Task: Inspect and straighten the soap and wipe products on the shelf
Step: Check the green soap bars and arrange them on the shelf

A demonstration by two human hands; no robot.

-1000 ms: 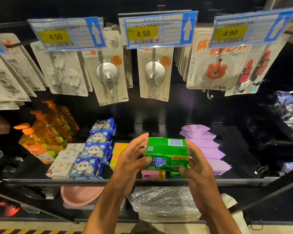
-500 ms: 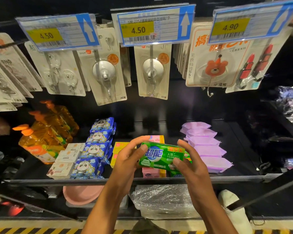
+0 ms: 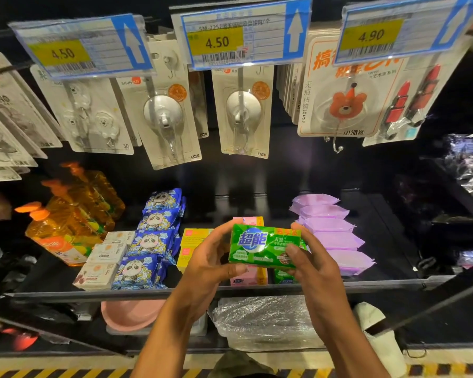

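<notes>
green soap pack [image 3: 265,246] gripped by left hand [image 3: 205,264] and right hand [image 3: 310,261].

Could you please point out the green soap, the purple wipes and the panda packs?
green soap [image 3: 260,245]: head view, front label.
purple wipes [image 3: 328,225]: head view, middle pack's top.
panda packs [image 3: 137,271]: head view, front pack's face.

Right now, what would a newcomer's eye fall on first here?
The green soap pack stands out at centre, gripped between the left hand and the right hand. Yellow price tags hang above; orange bottles stand at the left, and a row of purple packs lies at the right.
</notes>
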